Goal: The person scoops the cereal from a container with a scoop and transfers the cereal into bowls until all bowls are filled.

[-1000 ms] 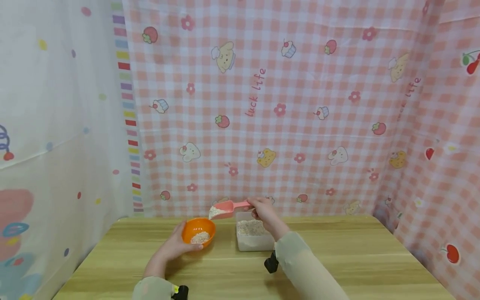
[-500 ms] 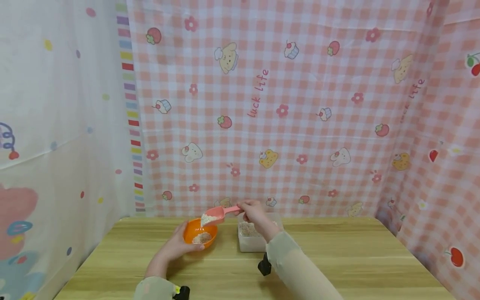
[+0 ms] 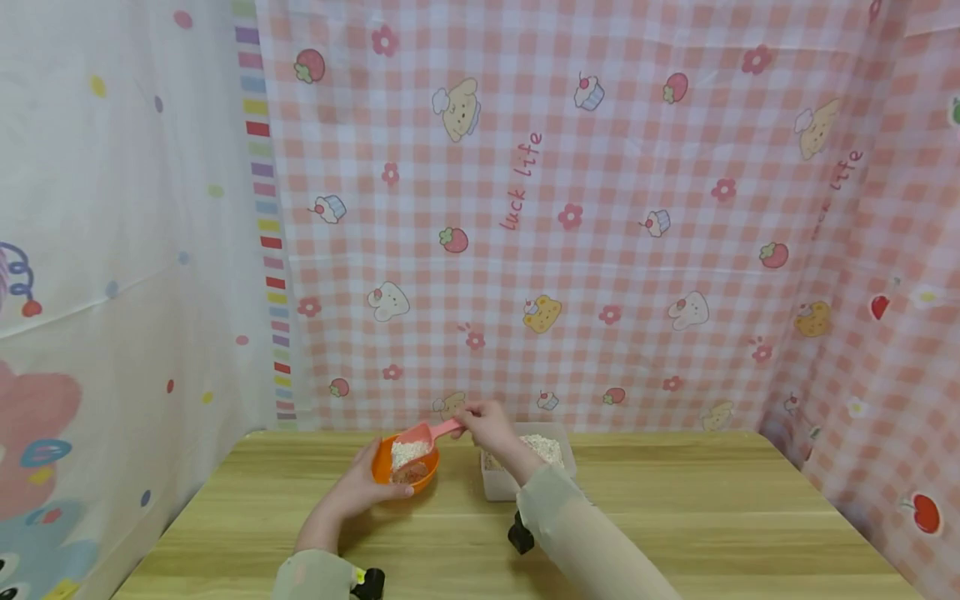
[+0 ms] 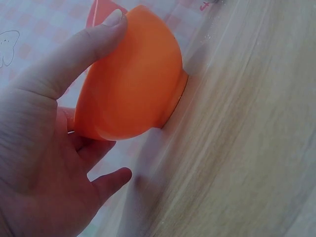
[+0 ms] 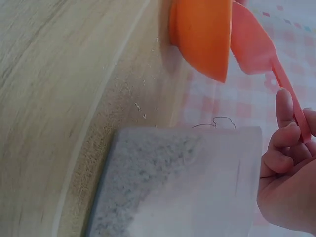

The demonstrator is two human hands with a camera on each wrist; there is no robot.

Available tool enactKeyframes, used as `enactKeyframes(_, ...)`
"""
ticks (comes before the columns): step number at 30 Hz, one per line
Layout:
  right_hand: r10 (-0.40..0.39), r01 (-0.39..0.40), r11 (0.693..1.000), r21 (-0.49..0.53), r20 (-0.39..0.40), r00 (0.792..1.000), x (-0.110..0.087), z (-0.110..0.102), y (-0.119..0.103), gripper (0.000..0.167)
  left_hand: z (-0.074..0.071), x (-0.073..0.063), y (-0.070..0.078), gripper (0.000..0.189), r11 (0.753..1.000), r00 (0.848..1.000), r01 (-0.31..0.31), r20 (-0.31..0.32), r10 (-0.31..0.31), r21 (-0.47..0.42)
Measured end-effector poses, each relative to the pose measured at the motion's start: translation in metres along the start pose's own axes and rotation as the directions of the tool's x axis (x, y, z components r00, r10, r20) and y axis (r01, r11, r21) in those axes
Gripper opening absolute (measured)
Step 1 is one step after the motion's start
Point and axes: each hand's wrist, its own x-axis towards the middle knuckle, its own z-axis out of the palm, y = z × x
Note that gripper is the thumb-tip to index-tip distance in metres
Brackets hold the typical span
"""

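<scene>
My left hand grips an orange bowl by its side, with the thumb at the rim in the left wrist view and the other fingers behind. The bowl stands upright on the table. My right hand holds a pink scoop by its handle. The scoop is tilted down over the bowl, its mouth inside the rim. Pale oat-like flakes lie at its front and hide part of the bowl's inside. Some flakes show in the bowl below the scoop.
A translucent white tub of similar flakes stands right of the bowl, partly behind my right forearm. Crumbs are scattered on the wooden table between them. Patterned cloth hangs behind the table and at both sides.
My right hand has moved left and down, bringing the scoop from beside the bowl to over it and tipping it downward. My left hand keeps its hold on the bowl.
</scene>
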Motion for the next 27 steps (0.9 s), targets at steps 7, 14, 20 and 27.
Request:
enactKeyframes(7, -0.162, 0.17, 0.971, -0.168, 0.061, 0.985, -0.004, 0.005, -0.005, 0.019, 0.001, 0.002, 0.001, 0.116, 1.0, 1.0, -0.004, -0.006, 0.004, -0.008)
enactKeyframes(14, -0.25, 0.285, 0.914, -0.288, 0.152, 0.956, -0.007, -0.003, -0.01, 0.018, 0.002, 0.005, 0.002, 0.115, 1.0, 1.0, 0.003, -0.007, -0.004, -0.023)
enactKeyframes(20, -0.258, 0.304, 0.877, -0.373, 0.169, 0.951, -0.008, -0.016, -0.016, 0.02, 0.002, 0.004, 0.001, 0.116, 1.0, 1.0, 0.012, -0.009, -0.012, -0.024)
enactKeyframes(27, -0.261, 0.291, 0.876, -0.384, 0.129, 0.957, -0.006, -0.024, -0.013, 0.02, 0.003, 0.004, -0.003, 0.115, 1.0, 1.0, 0.007, -0.013, -0.008, -0.024)
